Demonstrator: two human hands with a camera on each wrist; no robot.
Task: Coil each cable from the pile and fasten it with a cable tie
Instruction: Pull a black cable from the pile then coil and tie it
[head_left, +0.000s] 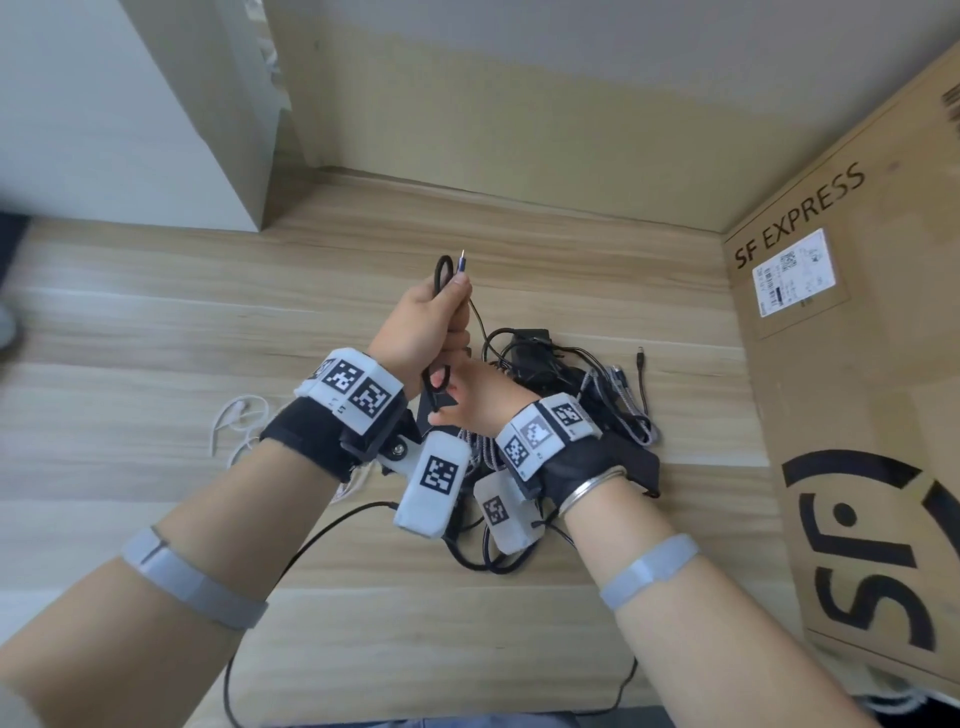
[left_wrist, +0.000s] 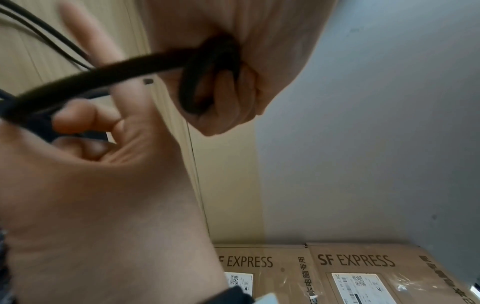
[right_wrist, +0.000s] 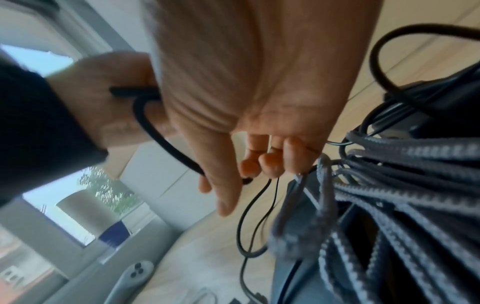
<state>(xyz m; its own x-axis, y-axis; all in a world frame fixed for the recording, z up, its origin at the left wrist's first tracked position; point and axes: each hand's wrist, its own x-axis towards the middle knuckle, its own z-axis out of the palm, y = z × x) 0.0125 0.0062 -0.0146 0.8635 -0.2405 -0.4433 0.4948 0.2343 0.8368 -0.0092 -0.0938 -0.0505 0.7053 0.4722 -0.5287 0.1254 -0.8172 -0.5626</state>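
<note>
My left hand (head_left: 431, 322) is raised above the wooden surface and grips a small coil of black cable (head_left: 442, 273); its metal plug (head_left: 462, 260) sticks up past the thumb. In the left wrist view the fist (left_wrist: 233, 92) closes round the coil's loops (left_wrist: 202, 82). Just below it, my right hand (head_left: 478, 400) holds the lower loop of the same cable (right_wrist: 166, 142) between its thumb (right_wrist: 223, 185) and curled fingers (right_wrist: 262, 162). The pile of cables (head_left: 566, 369) lies under and behind the right hand. No cable tie is clearly visible.
Grey braided cables (right_wrist: 402, 195) and black adapters fill the pile. A white earphone cable (head_left: 234, 421) lies to the left, and a long black lead (head_left: 311, 535) runs toward me. A large SF Express cardboard box (head_left: 857, 389) stands at the right. A wall closes off the back.
</note>
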